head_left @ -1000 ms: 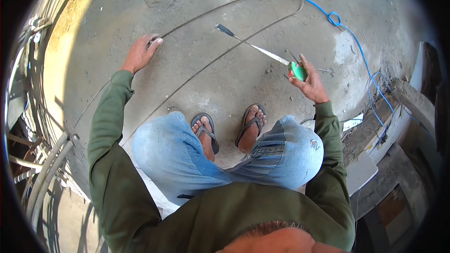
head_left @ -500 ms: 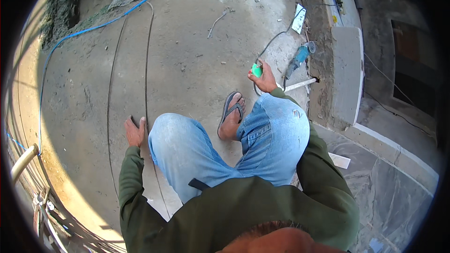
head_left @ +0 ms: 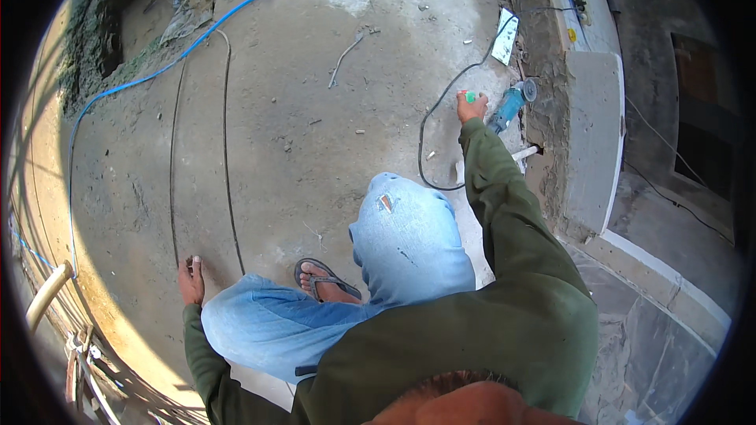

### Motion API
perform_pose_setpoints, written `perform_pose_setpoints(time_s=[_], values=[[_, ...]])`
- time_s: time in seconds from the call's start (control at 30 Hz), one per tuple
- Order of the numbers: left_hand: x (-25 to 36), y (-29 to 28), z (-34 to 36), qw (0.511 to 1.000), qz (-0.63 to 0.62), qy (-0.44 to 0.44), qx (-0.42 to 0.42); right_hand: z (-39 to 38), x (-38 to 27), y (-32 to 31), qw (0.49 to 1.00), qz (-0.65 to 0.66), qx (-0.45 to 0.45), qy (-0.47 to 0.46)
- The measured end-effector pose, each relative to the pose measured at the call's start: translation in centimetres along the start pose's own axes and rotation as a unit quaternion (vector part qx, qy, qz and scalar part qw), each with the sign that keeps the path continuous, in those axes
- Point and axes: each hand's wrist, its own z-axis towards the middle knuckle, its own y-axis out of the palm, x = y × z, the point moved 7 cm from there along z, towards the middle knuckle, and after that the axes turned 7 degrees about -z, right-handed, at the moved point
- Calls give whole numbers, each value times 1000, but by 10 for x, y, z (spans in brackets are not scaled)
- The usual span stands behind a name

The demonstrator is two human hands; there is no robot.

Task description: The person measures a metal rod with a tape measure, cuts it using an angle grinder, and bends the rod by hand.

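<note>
Nearest, the left hand point(head_left: 191, 280) is at the bent rod point(head_left: 226, 134), which stretches lengthwise away; I can't tell whether its fingers grip. Farther out, the right hand point(head_left: 472, 107) clutches a green tape measure point(head_left: 470, 97) beside the grinder point(head_left: 508, 107), disc end away rightward.

Outdoor constr. site, by the looks: rough grey ground point(head_left: 315, 169) w/ dug-out pit point(head_left: 146, 27), long bent rod point(head_left: 226, 126), angle grinder point(head_left: 508, 106) & raw slab point(head_left: 591, 134) along R side

Dk olive LS top point(head_left: 472, 338); ripped lt-blue jeans point(head_left: 413, 244); blk flip-flop point(head_left: 302, 271).
</note>
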Motion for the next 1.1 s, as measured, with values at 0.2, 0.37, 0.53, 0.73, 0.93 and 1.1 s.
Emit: perform_pose_setpoints(time_s=[0.2, 0.37, 0.53, 0.73, 0.93, 1.1], values=[[17, 8, -27, 995, 63, -80, -18, 74, 25, 20, 990, -119, 67, -38], [56, 26, -29, 993, 108, -47, -24, 103, 100, -28, 936, -241, 231, 111], [67, 7, -58, 987, 142, -69, -34, 157, 178, 25, 968, -171, -139, 117], [47, 11, -34, 985, 151, -32, -75, 216, 214, 37, 930, 113, -320, 139], [104, -9, -11, 983, 164, 2, -85, 123, 134, -18, 946, 198, -208, 154], [225, 51, 51, 977, 110, 112, -146, 43, 64, -91, 945, 257, -198, -39]])
